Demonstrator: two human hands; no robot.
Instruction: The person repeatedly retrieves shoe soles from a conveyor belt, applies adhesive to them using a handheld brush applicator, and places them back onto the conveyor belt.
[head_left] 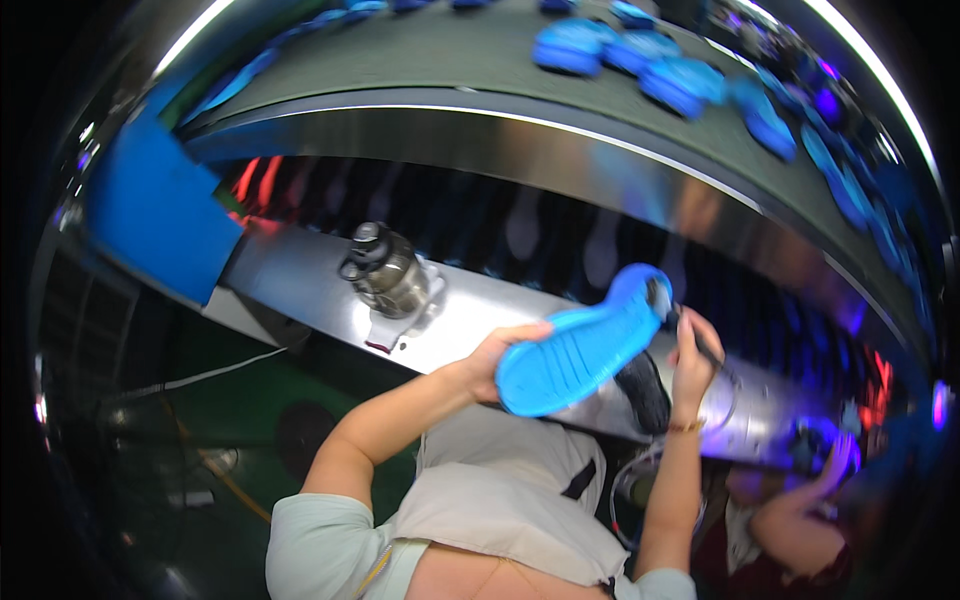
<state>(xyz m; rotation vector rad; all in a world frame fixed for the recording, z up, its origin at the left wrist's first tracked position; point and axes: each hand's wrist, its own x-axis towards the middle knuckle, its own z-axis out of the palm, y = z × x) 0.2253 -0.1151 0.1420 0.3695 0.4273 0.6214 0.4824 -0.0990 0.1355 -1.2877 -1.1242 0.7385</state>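
My left hand is closed on the edge of a bright blue shoe sole, near its broad, grooved end. The sole is tilted above the metal ledge, its narrower end toward my right hand. That hand is closed round the dark handle of a brush. The brush's head is at the sole's narrower end, beside a dark patch there; blur hides whether they touch. Below the sole, a black shoe upper lies on the ledge, partly covered by the sole.
A dark translucent bottle stands on a cloth on the metal ledge. Beyond it, a raised conveyor belt carries several blue soles. A blue panel bounds the left. Another person's hand is at the right.
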